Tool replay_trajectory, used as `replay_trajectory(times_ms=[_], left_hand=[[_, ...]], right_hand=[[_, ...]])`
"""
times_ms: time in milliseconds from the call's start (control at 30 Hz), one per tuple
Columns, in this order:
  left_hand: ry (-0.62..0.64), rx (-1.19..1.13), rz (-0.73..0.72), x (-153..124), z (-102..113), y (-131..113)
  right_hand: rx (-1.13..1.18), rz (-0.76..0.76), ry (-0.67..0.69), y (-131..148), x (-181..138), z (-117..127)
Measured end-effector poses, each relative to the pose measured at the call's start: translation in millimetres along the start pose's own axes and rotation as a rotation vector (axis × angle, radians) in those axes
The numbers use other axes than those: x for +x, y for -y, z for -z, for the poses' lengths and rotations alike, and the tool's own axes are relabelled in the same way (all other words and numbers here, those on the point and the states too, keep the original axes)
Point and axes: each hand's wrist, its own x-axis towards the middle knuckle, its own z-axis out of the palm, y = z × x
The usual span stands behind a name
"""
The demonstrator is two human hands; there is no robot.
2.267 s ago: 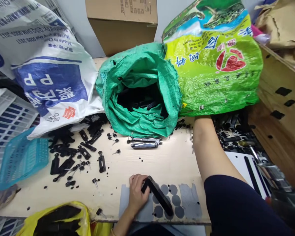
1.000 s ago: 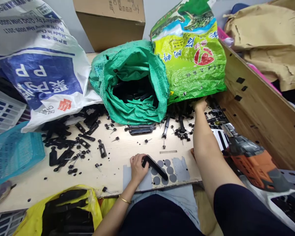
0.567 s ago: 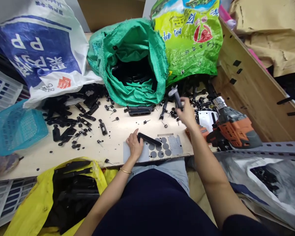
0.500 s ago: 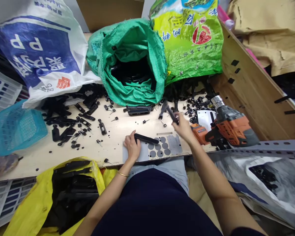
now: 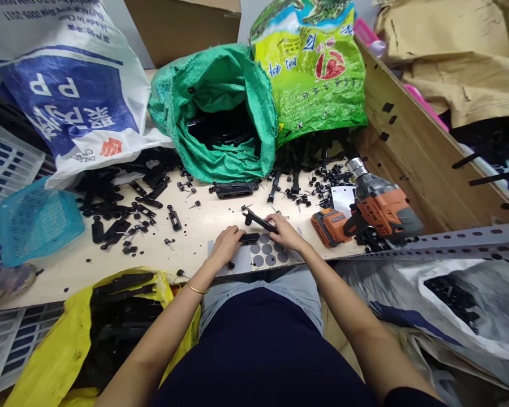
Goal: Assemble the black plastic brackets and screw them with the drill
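My left hand is closed on a long black plastic bar that lies on the grey patch with dark round dots at the table's near edge. My right hand is closed on a slimmer black plastic piece and holds it just above the bar, so the two hands almost touch. Loose black screws and clips are scattered to the left of my hands.
An orange cordless drill lies to the right. At the back stand an open green sack of black parts, a lime-green bag and a white-and-blue sack. A teal basket sits left, a yellow bag below the table edge.
My right hand has come back from under the lime-green bag with a black piece and brought it down beside my left hand. The view has tilted down and pulled back.
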Motion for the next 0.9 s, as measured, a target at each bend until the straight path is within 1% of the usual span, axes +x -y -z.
replay_trajectory(times_ms=[33,100,167,200,233,267,300,333,367,400,433,467,500,600,667,700,767,800,833,867,900], left_hand=[[-0.006,-0.002,-0.002,-4,-1,1],[-0.021,0.003,0.003,-9,-2,2],[-0.036,0.019,0.017,-11,-3,2],[-0.041,0.026,0.02,-11,-3,1],[-0.046,0.031,0.021,-11,-3,0],[-0.05,0.035,0.02,-10,-3,-1],[-0.053,0.038,0.02,-10,-3,-2],[-0.055,0.041,0.022,-10,-2,-3],[-0.054,0.04,0.028,-9,-2,-4],[-0.05,0.033,0.035,-9,-1,-5],[-0.046,0.02,0.043,-8,0,-5],[-0.046,0.001,0.058,-7,0,-5],[-0.054,-0.021,0.086,-6,1,-3],[-0.112,-0.085,0.251,-4,4,6],[-0.155,-0.119,0.339,-4,9,11],[-0.185,-0.144,0.347,-4,12,12],[-0.281,-0.239,0.308,-3,19,5],[-0.329,-0.328,0.283,-2,22,-3],[-0.347,-0.454,0.265,0,24,-13],[-0.327,-0.614,0.257,2,25,-25],[-0.258,-0.803,0.257,5,26,-37]], right_hand=[[-0.126,-0.055,-0.015,4,6,-5],[-0.344,-0.149,0.005,10,12,-9],[-0.446,-0.162,0.049,12,14,1],[-0.459,-0.158,0.037,11,14,11],[-0.459,-0.174,-0.036,11,15,25],[-0.455,-0.218,-0.164,10,17,42],[-0.457,-0.278,-0.322,9,19,59],[-0.447,-0.356,-0.517,9,21,75],[-0.436,-0.408,-0.64,9,23,88],[-0.408,-0.431,-0.725,11,24,97],[-0.378,-0.427,-0.756,13,23,100],[-0.341,-0.394,-0.727,15,21,97],[-0.294,-0.346,-0.661,18,18,89],[-0.217,-0.21,-0.351,21,2,55],[-0.254,-0.11,-0.178,16,-9,38],[-0.309,-0.054,-0.119,12,-14,33],[-0.425,0.053,-0.04,4,-19,30],[-0.473,0.086,-0.03,0,-21,30],[-0.51,0.105,-0.039,-2,-22,30],[-0.535,0.12,-0.06,-4,-23,30],[-0.549,0.137,-0.084,-3,-24,29]])
